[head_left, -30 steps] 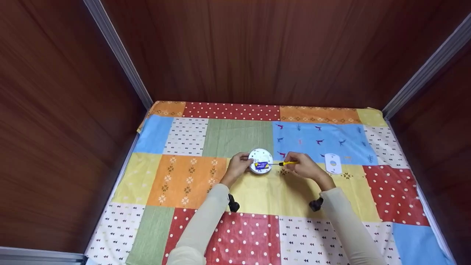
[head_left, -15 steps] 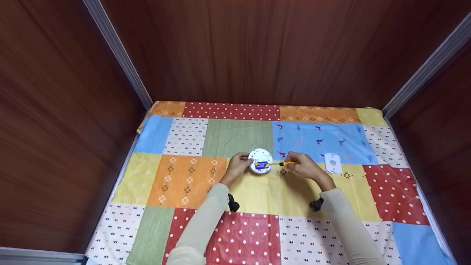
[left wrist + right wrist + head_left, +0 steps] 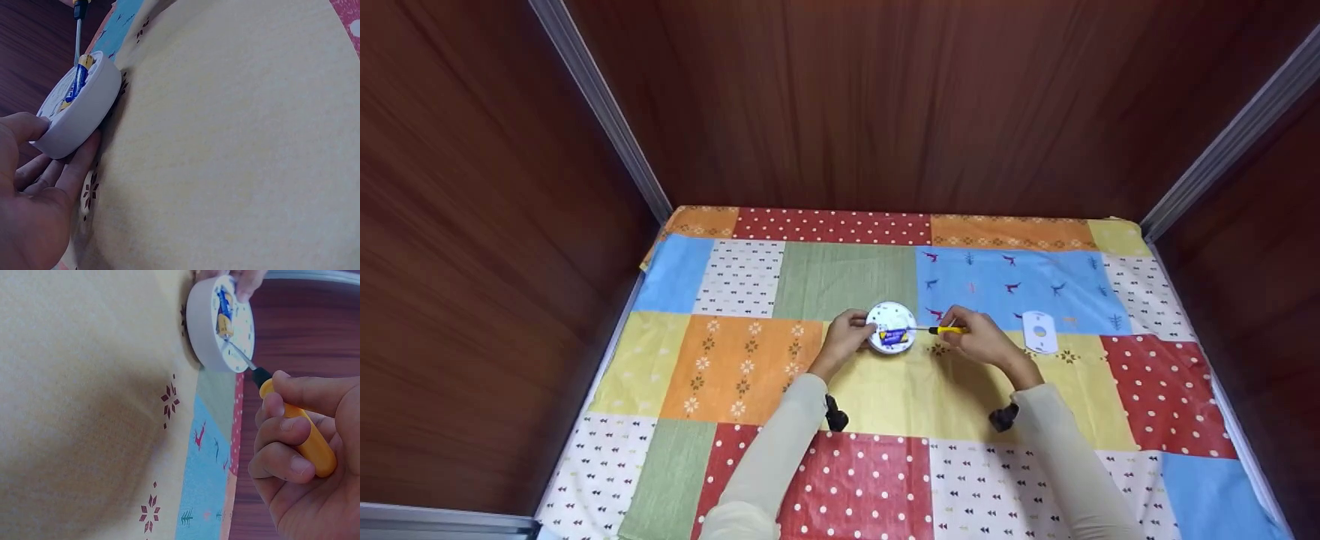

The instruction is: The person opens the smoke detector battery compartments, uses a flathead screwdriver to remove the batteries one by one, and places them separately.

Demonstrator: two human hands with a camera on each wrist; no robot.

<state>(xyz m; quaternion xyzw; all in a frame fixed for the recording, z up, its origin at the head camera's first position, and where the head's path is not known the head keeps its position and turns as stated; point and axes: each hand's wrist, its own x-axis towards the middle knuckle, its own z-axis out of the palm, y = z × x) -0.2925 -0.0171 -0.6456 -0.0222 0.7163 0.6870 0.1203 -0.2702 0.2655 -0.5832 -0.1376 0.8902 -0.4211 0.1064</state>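
A round white plastic device (image 3: 891, 310) with a purple-blue and yellow battery (image 3: 79, 81) in its upper face is in the head view's middle. My left hand (image 3: 844, 343) pinches its left rim, thumb on top and fingers beneath. In the left wrist view the device's white side wall (image 3: 93, 115) leans, tilted off the cloth. To its right, my right hand (image 3: 981, 339) grips a screwdriver (image 3: 312, 444) by the yellow handle. The metal shaft (image 3: 241, 354) reaches the device's face beside the battery's end. Exactly what the tip touches is too small to tell.
A flat white plate (image 3: 1040, 345) with a central hole lies on the cloth just right of my right hand. Patchwork cloth (image 3: 877, 390) covers the table. Dark wood-look panels (image 3: 855, 105) stand behind it and on both sides.
The screwdriver's tip has shifted slightly toward the far side of the device's face. Both hands keep their holds, and the device stays in nearly the same place.
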